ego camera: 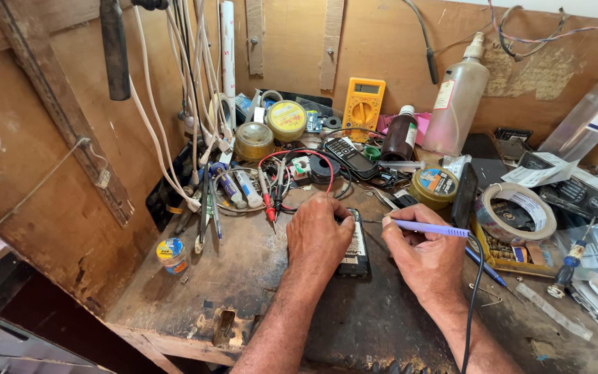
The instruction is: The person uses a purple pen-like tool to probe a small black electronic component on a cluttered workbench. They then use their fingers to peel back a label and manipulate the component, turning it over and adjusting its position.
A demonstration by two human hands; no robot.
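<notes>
Left hand [318,239] fingers curled, pressing down small black phone [356,249] near workbench [243,277] middle. Right hand [423,255] fingers pinching purple soldering iron [429,228], tip over phone.

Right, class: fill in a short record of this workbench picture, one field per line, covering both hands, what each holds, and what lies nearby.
Setting: worn wooden workbench
Left hand: pressing down on a small dark phone
Right hand: gripping a purple-handled corded tool, tip toward the phone
Behind: yellow multimeter, brown bottle, round tins
Right side: tape roll
</notes>
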